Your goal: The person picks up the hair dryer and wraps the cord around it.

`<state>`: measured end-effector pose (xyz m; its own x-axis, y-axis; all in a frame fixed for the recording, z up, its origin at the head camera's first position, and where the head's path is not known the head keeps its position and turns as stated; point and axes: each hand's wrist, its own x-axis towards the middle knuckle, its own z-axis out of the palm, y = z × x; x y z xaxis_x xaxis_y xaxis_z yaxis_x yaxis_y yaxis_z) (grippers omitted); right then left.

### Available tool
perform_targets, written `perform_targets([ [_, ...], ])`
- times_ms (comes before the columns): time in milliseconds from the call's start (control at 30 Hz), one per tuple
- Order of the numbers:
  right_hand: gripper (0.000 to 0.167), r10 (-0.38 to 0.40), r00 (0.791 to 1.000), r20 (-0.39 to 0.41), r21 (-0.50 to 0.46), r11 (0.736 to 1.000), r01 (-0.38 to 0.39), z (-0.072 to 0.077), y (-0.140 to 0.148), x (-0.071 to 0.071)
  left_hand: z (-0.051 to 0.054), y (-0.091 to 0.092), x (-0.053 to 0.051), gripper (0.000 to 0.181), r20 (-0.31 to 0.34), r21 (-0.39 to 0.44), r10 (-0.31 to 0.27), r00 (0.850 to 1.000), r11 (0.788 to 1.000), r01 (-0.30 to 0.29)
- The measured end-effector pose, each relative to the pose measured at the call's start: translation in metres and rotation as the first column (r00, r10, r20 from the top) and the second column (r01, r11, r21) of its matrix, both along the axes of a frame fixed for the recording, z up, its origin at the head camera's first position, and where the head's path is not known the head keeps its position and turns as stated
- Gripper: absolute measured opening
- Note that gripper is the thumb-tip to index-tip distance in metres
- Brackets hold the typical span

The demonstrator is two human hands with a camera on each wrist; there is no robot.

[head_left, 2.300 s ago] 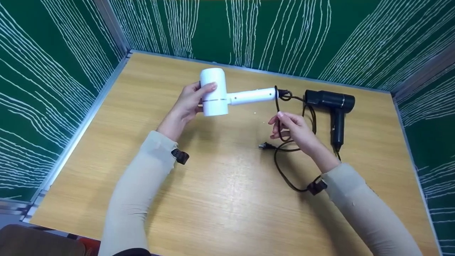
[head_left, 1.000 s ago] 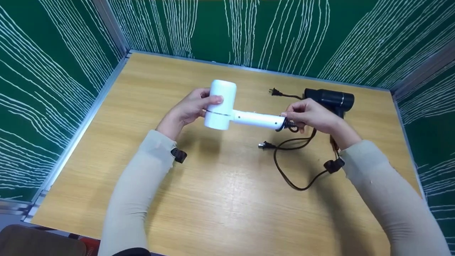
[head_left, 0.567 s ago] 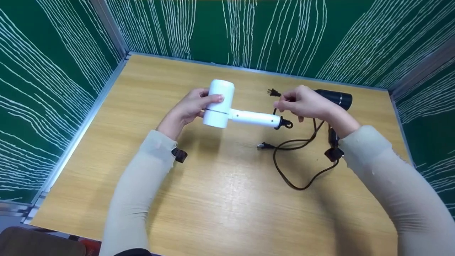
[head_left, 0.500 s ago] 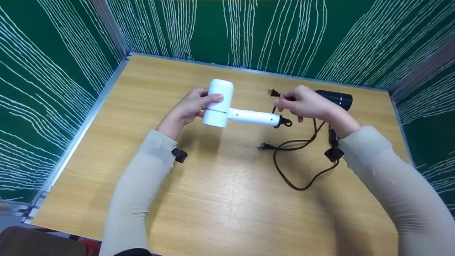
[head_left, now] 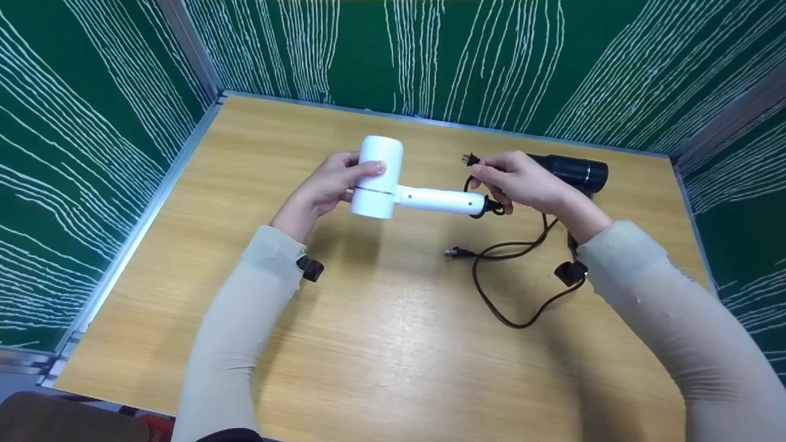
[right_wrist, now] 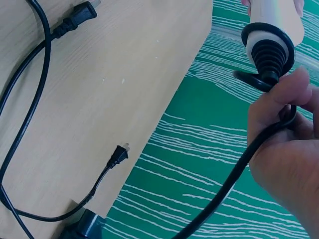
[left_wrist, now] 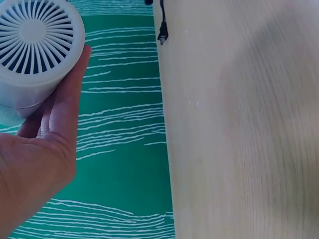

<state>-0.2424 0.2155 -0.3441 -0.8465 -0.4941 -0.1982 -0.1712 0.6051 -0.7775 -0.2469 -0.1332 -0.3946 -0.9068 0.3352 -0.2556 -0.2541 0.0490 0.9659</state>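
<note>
A white hair dryer (head_left: pixel 439 201) is held above the table, barrel upright and handle pointing right. My left hand (head_left: pixel 325 181) grips its barrel, thumb across the front. In the left wrist view the barrel's slatted grille (left_wrist: pixel 33 31) faces the camera. Black cord (right_wrist: pixel 219 194) leaves the ribbed sleeve (right_wrist: pixel 269 57) at the handle's end and has a turn round that end. My right hand (head_left: pixel 519 178) pinches this cord just beyond the handle; in the right wrist view the cord passes between thumb and fingers (right_wrist: pixel 279 107).
A black hair dryer (head_left: pixel 568 169) lies at the table's back right, partly behind my right hand. Its plug (head_left: pixel 471 159) lies left of it. Another plug (head_left: pixel 459 252) and a loop of cord (head_left: pixel 491 307) lie on the wooden table (head_left: pixel 368 344). Green walls (head_left: pixel 368 55) enclose the back and sides.
The white hair dryer has come lower, its handle tilting down to the right. My right hand has carried the cord up from below the handle to behind its end, then slightly down toward it.
</note>
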Motion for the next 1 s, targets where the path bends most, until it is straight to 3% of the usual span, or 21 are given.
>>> perform_targets([
  [300, 0.044, -0.015, 0.994, -0.111, 0.088, 0.996, 0.025, -0.002, -0.005, -0.008, -0.001, 0.002, -0.001, 0.060, 0.015, 0.000, 0.001, 1.000, 1.000, -0.001],
  [433, 0.042, -0.014, 0.985, -0.169, 0.098, 0.995, 0.031, -0.001, -0.007, -0.006, -0.004, 0.002, -0.002, 0.062, 0.031, -0.009, 0.049, 0.998, 0.999, -0.049],
  [600, 0.039, -0.013, 0.968, -0.251, 0.071, 0.997, 0.032, 0.001, -0.006, 0.006, -0.008, 0.000, -0.004, 0.065, 0.055, -0.005, 0.134, 0.989, 0.991, -0.134],
  [833, 0.033, -0.052, 0.954, -0.296, -0.039, 0.998, 0.042, -0.009, -0.008, 0.026, -0.011, -0.001, -0.007, 0.061, 0.051, 0.046, 0.207, 0.977, 0.977, -0.209],
  [1000, 0.031, -0.112, 0.963, -0.245, -0.239, 0.970, 0.052, -0.034, -0.010, 0.036, -0.010, -0.002, -0.007, 0.065, 0.082, 0.061, 0.238, 0.968, 0.968, -0.243],
])
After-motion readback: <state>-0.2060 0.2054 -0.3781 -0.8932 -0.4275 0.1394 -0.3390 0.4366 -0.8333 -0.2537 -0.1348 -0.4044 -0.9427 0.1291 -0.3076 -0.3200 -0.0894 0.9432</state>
